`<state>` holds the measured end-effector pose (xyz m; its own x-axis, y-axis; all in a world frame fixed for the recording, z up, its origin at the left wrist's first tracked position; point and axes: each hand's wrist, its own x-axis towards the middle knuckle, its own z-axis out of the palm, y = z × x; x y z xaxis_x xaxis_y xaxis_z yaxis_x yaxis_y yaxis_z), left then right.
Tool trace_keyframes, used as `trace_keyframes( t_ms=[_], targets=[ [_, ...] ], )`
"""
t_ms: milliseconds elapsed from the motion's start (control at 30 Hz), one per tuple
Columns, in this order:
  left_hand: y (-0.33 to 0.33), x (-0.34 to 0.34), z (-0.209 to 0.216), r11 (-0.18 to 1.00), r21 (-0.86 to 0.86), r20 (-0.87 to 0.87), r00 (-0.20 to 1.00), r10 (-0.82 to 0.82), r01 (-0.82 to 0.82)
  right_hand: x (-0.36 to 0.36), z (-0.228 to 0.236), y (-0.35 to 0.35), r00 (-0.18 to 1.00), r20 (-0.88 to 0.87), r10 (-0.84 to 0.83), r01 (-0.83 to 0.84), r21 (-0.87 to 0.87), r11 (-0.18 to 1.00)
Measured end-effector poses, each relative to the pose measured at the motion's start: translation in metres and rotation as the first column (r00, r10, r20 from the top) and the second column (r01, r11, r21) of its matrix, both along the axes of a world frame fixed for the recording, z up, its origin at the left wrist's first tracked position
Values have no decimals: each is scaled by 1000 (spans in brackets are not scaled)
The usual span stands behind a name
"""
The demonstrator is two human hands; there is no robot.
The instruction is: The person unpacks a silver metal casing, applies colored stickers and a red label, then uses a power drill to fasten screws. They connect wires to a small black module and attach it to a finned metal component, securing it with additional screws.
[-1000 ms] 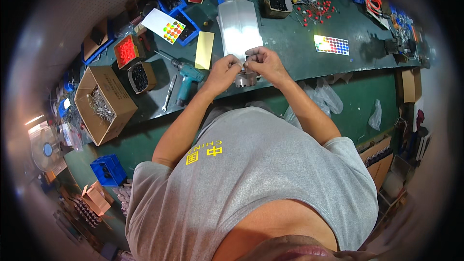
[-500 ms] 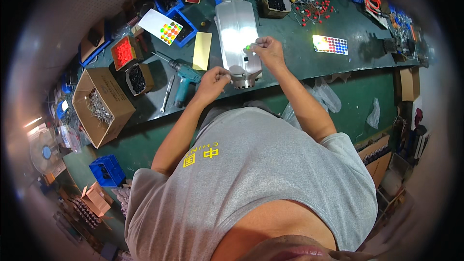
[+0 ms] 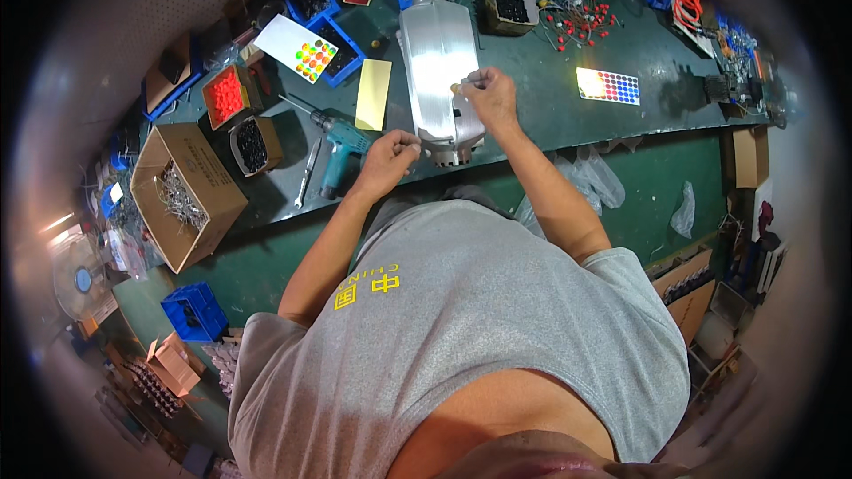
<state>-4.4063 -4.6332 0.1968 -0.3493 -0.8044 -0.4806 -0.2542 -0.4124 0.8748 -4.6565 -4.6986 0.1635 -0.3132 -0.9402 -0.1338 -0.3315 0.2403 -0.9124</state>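
Note:
A silvery metal housing [image 3: 435,44], long and ribbed, lies on the green workbench in front of me with its toothed end towards my body. Over its right side, my right hand [image 3: 493,102] pinches a small shiny round sticker [image 3: 456,89] between thumb and fingertips, close to the metal. My left hand [image 3: 390,162] is at the housing's near left corner, fingers curled together; whatever lies between its fingertips is too small to make out. Left of the housing are a yellow paper strip [image 3: 374,96] and a teal power drill [image 3: 342,155].
A wrench [image 3: 308,173] lies beside the drill. Sheets of round stickers [image 3: 302,46] and red and blue dots [image 3: 608,86] flank the housing. Boxes of red parts [image 3: 227,98] and black parts [image 3: 252,146], a large carton [image 3: 200,186] and red-tipped wires [image 3: 577,13] surround the work.
The view has shifted slightly. My left hand sits a little lower against the housing's corner. The sticker in my right hand has gone from green to yellowish in its shine.

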Motion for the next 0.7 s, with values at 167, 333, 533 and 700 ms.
trace_keyframes(
  t_ms=[167,333,533,700],
  targets=[
    [-2,2,-2,1000,5,13,1000,-15,15,2,5,-2,998,-57,-9,8,-16,1000],
    [-1,7,-13,1000,11,25,999,-28,28,7,15,0,989,-151,0,-3,-23,1000],
    [0,9,-18,999,43,48,998,-35,33,7,14,1,993,-116,-7,2,-41,999],
    [-2,10,-22,997,50,48,997,-54,51,7,12,1,990,-143,-9,4,-31,1000]
  ],
)
